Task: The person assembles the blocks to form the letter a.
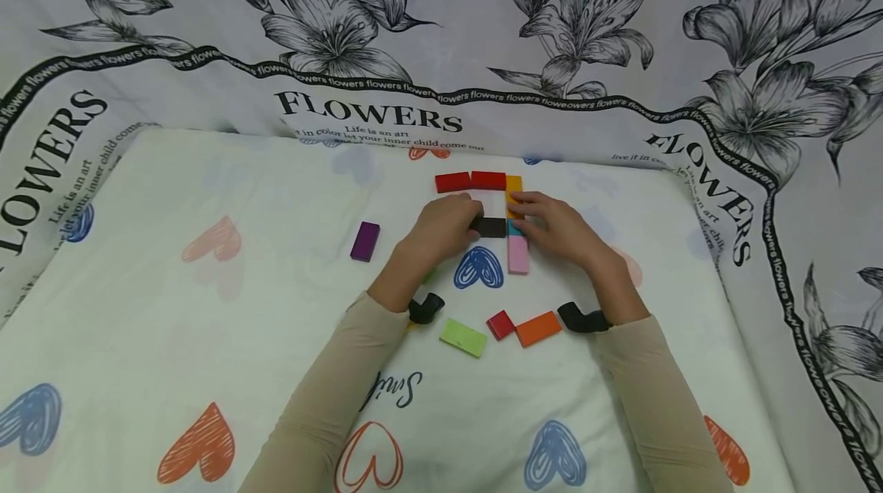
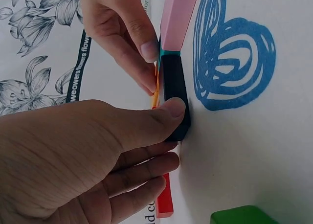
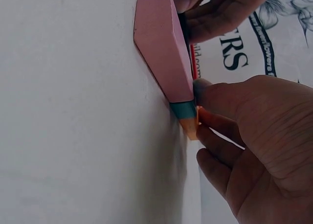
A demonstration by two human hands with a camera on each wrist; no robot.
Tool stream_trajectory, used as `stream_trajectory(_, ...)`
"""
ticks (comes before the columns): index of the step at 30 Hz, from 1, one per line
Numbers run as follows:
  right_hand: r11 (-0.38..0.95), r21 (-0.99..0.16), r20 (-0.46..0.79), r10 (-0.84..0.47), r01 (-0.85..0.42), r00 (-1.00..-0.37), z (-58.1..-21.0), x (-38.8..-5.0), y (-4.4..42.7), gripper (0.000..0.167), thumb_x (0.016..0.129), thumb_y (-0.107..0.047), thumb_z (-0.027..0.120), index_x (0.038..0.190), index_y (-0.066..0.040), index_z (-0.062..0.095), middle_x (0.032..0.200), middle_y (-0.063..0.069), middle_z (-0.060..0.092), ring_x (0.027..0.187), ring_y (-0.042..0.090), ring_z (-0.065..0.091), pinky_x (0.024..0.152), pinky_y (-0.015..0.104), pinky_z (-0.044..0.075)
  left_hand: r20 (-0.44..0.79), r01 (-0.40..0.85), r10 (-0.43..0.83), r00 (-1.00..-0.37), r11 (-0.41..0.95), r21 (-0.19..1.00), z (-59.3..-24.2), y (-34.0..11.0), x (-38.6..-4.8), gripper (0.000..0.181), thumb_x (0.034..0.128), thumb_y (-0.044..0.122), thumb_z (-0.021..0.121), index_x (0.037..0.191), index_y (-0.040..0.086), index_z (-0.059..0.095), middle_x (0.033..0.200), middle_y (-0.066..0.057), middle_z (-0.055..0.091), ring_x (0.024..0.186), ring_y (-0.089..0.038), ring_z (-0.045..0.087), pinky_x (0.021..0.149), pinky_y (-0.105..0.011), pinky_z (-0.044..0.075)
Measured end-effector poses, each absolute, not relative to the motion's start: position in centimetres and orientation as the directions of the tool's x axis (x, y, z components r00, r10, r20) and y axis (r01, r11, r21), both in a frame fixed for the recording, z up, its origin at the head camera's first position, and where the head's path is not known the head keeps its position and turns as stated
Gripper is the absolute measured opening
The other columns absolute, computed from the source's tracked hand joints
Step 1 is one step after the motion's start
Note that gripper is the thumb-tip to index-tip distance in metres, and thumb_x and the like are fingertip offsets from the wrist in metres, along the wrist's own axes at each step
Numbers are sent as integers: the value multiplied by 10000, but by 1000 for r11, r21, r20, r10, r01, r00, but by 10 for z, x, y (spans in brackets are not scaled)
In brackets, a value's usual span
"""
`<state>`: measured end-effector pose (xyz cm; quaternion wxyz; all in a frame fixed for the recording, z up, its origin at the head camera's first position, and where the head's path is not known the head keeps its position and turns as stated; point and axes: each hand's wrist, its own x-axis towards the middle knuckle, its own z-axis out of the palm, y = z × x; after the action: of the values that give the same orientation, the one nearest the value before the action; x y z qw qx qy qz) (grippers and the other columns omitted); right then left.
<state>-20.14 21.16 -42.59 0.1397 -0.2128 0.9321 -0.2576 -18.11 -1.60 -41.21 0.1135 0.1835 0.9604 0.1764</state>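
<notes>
My left hand [image 1: 447, 226] pinches a black block [image 1: 493, 228] between thumb and fingers. The black block lies flat, its far end against a short column of blocks. That column runs from a yellow block [image 1: 513, 190] through a teal block [image 1: 513, 228] to a pink block [image 1: 517, 255]. My right hand [image 1: 555, 226] rests at the column's right side, its thumb at the teal block and its fingers touching the yellow one. Two red blocks [image 1: 453, 182] lie end to end along the top, meeting the yellow block. The right fingertips are partly hidden.
Nearer me lie a light green block [image 1: 464, 337], a small red block [image 1: 500, 325] and an orange block [image 1: 539, 329]. A purple block [image 1: 365, 241] sits to the left. A green block [image 2: 243, 215] shows in the left wrist view. The heart-print cloth [image 1: 276, 370] covers the surface.
</notes>
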Motion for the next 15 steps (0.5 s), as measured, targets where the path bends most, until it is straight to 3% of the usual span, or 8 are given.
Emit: stream_trajectory(15,777,-537,-150,-470,-328,-870,-425,-200,211,470,1056,-202,656,1512,-117,585,1646,104,494,1558,368,422,1265,569,371,-175,316,400,-900,872,373,-408,-13,-180,322,974,202,773,1277,100,728,1140,-78,737,1016,-218,661,1000,-350,578)
